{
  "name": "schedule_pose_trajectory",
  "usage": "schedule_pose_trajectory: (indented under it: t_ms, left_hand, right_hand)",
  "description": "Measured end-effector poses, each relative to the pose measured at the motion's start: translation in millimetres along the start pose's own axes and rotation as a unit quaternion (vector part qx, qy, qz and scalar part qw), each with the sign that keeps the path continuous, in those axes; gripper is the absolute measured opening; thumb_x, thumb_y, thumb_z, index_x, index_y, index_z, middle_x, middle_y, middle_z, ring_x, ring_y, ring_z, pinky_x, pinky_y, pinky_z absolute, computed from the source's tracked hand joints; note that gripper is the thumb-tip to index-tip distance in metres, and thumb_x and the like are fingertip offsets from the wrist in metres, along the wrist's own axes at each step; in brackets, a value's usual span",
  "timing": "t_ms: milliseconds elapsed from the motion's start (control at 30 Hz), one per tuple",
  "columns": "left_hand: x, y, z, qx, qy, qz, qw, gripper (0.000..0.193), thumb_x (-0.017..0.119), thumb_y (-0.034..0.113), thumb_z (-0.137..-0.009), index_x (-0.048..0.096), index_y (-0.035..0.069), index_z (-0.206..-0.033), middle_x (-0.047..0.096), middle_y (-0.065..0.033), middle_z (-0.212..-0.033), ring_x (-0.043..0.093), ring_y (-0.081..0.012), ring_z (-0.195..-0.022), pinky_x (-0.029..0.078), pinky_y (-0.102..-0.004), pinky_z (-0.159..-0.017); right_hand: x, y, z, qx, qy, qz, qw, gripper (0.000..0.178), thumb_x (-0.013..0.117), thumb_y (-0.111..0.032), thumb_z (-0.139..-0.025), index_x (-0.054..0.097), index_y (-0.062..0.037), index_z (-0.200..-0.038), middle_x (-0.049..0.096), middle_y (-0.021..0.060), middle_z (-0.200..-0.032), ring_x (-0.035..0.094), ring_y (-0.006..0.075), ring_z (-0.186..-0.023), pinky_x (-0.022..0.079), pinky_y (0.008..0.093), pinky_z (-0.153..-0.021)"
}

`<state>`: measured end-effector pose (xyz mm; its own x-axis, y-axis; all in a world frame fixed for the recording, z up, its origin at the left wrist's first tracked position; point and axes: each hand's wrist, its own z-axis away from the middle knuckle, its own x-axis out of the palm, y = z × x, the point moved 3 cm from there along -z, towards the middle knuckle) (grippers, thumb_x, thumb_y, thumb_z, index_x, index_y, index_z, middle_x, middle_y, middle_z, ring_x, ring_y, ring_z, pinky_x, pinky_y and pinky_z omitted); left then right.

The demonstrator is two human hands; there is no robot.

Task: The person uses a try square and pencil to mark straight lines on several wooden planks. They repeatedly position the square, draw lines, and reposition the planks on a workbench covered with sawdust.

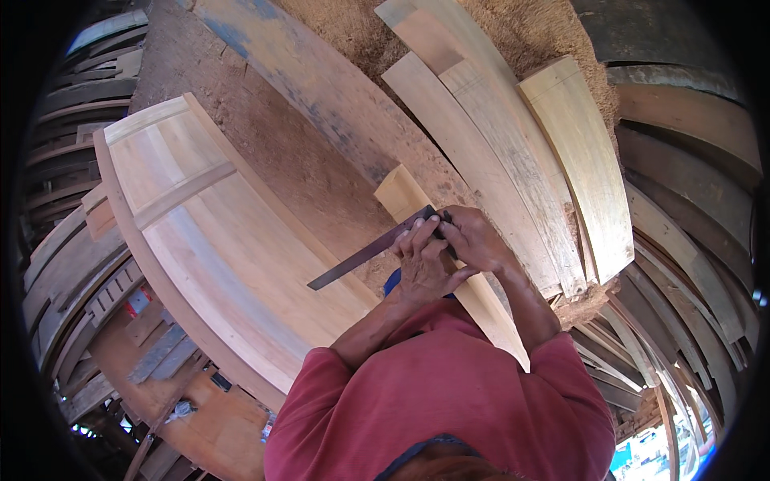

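Observation:
A try square with a dark, straight blade [353, 258] lies across a narrow light-wood board [499, 317] in front of my chest. Its blade points out to the left, past the board's edge. My left hand [423, 263] grips the square near its corner, fingers bent over the blade and stock. Close against it, my right hand [475, 238] is closed at the stock end, touching the board's right side. A small dark bit shows at its fingertips, too hidden to name.
A large framed wooden panel [224, 216] lies to the left. Several cut planks [573, 152] rest at the upper right on sawdust. A long, worn beam [305, 80] runs diagonally beyond my hands. Stacked timber [682, 168] lines the right side, with more wood at far left.

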<state>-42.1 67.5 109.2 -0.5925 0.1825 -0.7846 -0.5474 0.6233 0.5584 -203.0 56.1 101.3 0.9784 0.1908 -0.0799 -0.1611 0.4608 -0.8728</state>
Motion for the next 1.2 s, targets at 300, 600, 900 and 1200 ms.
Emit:
schedule_pose_trajectory:
  t_ms: [300,600,900,1200]
  left_hand:
    - [-21,46,6,0.166,-0.372,0.060,0.911,0.075,0.077,0.054,-0.092,0.054,0.007,-0.146,0.043,-0.0242,-0.161,0.034,-0.0403,-0.156,0.022,-0.0576,-0.127]
    - [22,70,-15,0.260,-0.372,-0.022,0.891,0.066,0.083,0.060,-0.076,0.073,0.007,-0.114,0.069,-0.0105,-0.109,0.059,-0.0299,-0.112,0.038,-0.0474,-0.109]
    - [83,85,-55,0.271,-0.407,-0.075,0.869,0.084,0.075,0.079,-0.076,0.075,0.009,-0.122,0.071,-0.0152,-0.118,0.058,-0.0322,-0.125,0.033,-0.0511,-0.114]
    - [128,69,-60,0.296,-0.397,-0.048,0.867,0.086,0.067,0.080,-0.086,0.071,0.011,-0.136,0.068,-0.0196,-0.136,0.052,-0.0368,-0.139,0.028,-0.0570,-0.120]
  right_hand:
    - [-55,34,53,-0.005,0.325,-0.220,0.920,0.029,0.059,-0.034,-0.111,0.069,-0.0072,-0.116,0.073,0.0019,-0.094,0.062,0.0100,-0.081,0.052,0.0316,-0.075]
    - [-93,15,170,-0.085,0.455,-0.116,0.879,0.024,0.066,-0.030,-0.106,0.062,-0.0062,-0.104,0.054,-0.0005,-0.078,0.052,0.0076,-0.071,0.045,0.0283,-0.063]
    - [-27,90,225,0.220,0.486,0.251,0.808,0.045,0.074,-0.042,-0.097,0.066,0.0022,-0.105,0.073,0.0288,-0.098,0.069,0.0474,-0.096,0.050,0.0584,-0.088]
    - [15,152,233,0.264,0.580,0.266,0.723,0.043,0.066,-0.047,-0.103,0.064,-0.0037,-0.101,0.073,0.0243,-0.092,0.070,0.0442,-0.095,0.050,0.0570,-0.089]
